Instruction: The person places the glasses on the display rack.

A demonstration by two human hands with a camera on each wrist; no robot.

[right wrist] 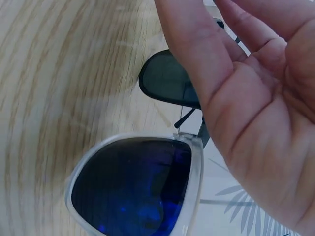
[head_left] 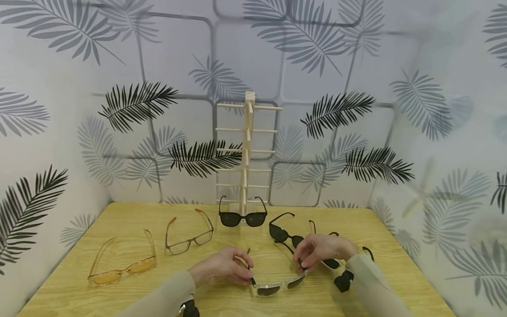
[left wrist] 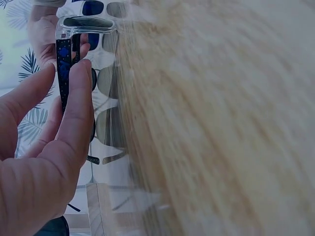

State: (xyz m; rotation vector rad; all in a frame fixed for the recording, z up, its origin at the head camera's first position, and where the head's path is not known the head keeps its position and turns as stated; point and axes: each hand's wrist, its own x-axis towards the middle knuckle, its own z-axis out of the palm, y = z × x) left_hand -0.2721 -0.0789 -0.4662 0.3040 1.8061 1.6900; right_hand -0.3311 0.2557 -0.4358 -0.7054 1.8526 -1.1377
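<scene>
Both hands hold a pair of clear-framed sunglasses with dark lenses and black temples, low over the front of the wooden table. My left hand pinches the left temple; in the left wrist view, thumb and fingers lie on either side of that patterned black temple. At the other temple, my right hand grips with thumb and fingers. Black sunglasses lie just behind the right hand. Under the right wrist is another light-framed pair of sunglasses, its blue-dark lens large in the right wrist view.
A wooden display rack with pegs stands at the back of the table, black sunglasses at its foot. To the left lie thin-framed eyeglasses and orange-lensed glasses. Leaf-patterned walls enclose the table.
</scene>
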